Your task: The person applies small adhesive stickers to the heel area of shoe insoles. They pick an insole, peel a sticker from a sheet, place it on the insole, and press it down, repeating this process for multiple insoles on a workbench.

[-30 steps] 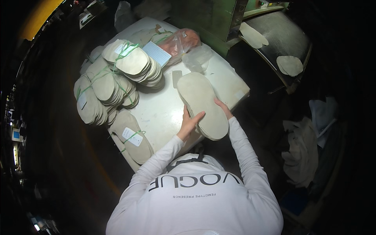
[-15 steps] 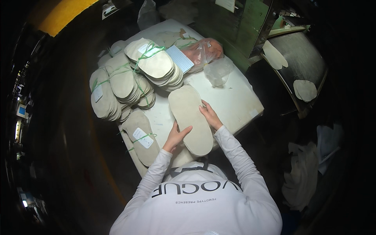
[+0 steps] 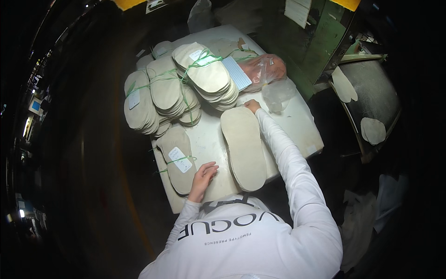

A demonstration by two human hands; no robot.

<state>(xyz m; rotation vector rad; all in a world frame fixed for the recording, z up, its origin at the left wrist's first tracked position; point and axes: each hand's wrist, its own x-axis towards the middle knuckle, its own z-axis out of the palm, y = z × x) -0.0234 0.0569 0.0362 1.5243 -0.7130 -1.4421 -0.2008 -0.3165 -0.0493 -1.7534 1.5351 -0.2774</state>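
Note:
A loose stack of beige insole-shaped pieces [image 3: 244,148] lies lengthwise at the front of the white table, with no tie around it. My left hand [image 3: 204,179] is just left of the stack, apart from it, its fingers loosely bent and nothing in them. Past the stack's far end, my right hand [image 3: 252,106] is closed beside the lower end of a tied bundle of insoles [image 3: 204,72]; what its fingers hold, if anything, is hidden. A single tied bundle with a white label [image 3: 179,160] lies to the left of my left hand.
Several more bundles tied with green string [image 3: 162,86] crowd the table's far left. Behind my right hand are a blue striped pad [image 3: 237,73], an orange-filled plastic bag [image 3: 265,69] and a clear bag [image 3: 280,95]. A green machine [image 3: 320,42] stands at the right, with cut pieces [image 3: 373,131] on its dark tray.
Both hands have let go of the insole stack, which now lies on the table. My right hand has moved away past its far end; my left hand has drawn off to the left.

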